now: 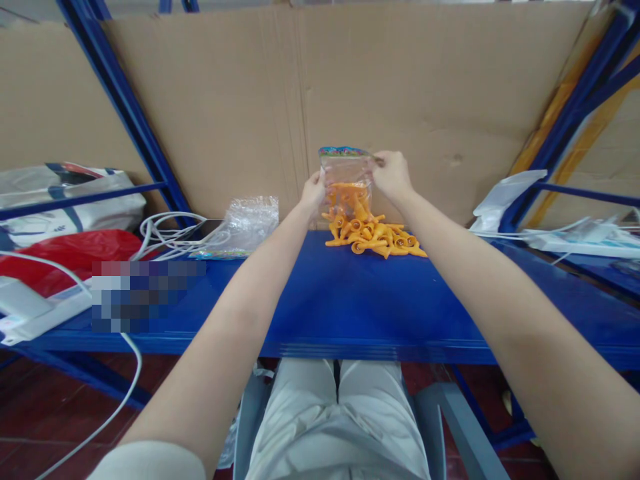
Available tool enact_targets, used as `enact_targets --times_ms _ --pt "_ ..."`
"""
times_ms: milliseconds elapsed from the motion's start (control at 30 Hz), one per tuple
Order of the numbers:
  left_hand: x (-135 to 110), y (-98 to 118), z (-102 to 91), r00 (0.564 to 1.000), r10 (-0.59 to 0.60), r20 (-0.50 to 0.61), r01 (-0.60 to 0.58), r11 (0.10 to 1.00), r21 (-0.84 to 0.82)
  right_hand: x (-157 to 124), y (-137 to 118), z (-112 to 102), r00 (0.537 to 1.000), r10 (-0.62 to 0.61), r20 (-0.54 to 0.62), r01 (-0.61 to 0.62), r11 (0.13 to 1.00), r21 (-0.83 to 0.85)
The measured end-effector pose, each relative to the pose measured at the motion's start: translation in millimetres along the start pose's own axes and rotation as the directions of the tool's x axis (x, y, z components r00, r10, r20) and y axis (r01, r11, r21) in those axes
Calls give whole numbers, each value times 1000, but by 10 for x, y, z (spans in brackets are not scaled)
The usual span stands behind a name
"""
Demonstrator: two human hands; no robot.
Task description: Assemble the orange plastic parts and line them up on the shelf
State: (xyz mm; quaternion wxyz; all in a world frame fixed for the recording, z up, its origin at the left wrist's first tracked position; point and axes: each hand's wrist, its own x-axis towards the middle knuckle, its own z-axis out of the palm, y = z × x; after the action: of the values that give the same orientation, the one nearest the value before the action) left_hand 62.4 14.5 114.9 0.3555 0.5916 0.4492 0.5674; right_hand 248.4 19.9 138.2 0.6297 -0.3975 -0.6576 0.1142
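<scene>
Both my hands hold up a small clear plastic bag (347, 175) with a colourful printed top, over the back of the blue shelf (330, 307). My left hand (314, 191) pinches the bag's left edge. My right hand (391, 175) pinches its top right corner. Several small orange plastic pieces show inside the bag. A pile of the same orange pieces (374, 237) lies on the shelf right below the bag.
A stack of empty clear bags (243, 225) lies left of the pile, beside coiled white cables (167, 233). A red bag (70, 250) and a white device (30, 310) sit at far left. White packets (565, 233) lie at right. A cardboard wall (310, 100) stands behind.
</scene>
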Motion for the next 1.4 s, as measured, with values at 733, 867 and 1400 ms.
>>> enact_targets --times_ms 733,867,1400 --pt "34 -14 -424 995 -36 97 31 998 59 153 -132 138 920 -379 96 390 869 -303" --pt "54 43 -379 989 11 149 -19 998 53 135 -252 111 911 -399 103 411 858 -308" --pt "23 573 -620 931 331 155 -286 923 -257 -24 -708 -247 827 -562 9 546 801 -246"
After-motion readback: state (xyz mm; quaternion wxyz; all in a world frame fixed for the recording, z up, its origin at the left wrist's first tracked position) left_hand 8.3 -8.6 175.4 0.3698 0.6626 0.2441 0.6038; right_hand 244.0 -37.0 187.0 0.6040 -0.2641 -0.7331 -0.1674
